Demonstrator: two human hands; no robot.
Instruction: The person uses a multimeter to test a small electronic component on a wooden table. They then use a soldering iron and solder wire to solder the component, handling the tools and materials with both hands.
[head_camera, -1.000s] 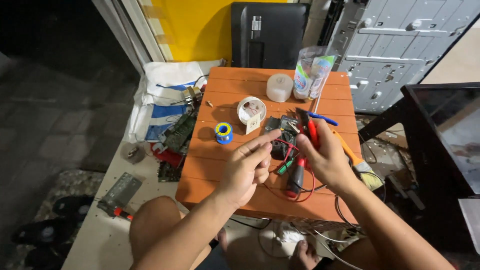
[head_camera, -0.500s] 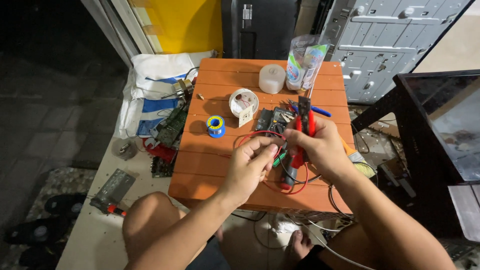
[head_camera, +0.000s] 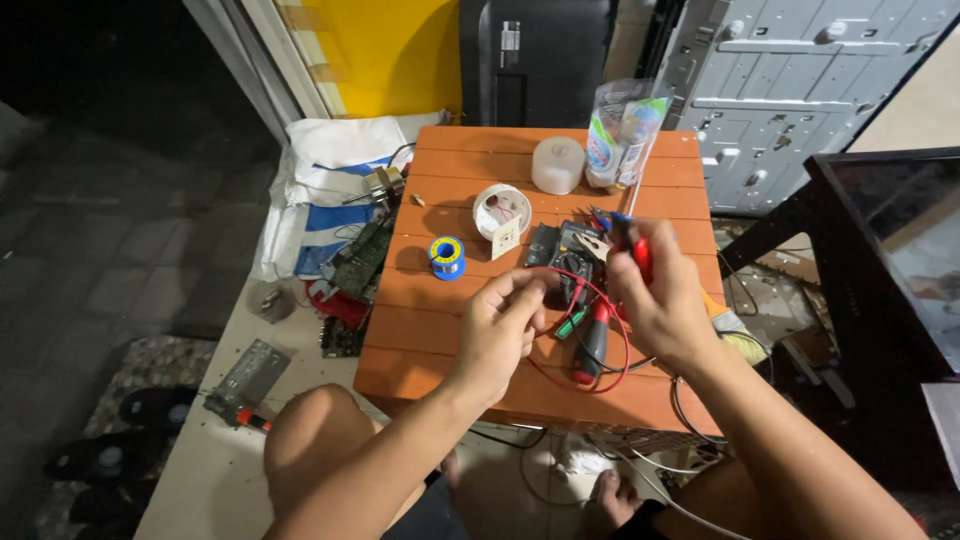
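Slatted orange table (head_camera: 440, 310) carries the clutter. Left hand (head_camera: 497, 335) pinches a thin red wire (head_camera: 612, 310) near centre; right hand (head_camera: 655, 300), at 3 o'clock, grips red-handled pliers (head_camera: 637, 252). Bare planks lie at 9 o'clock.

One solder spool (head_camera: 446, 257), two hands (head_camera: 500, 335)

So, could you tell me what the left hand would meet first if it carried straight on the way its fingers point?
Probably the red wire it is already pinching, then the small dark meter lying just beyond the left hand on the orange table. Depth is hard to judge from above.
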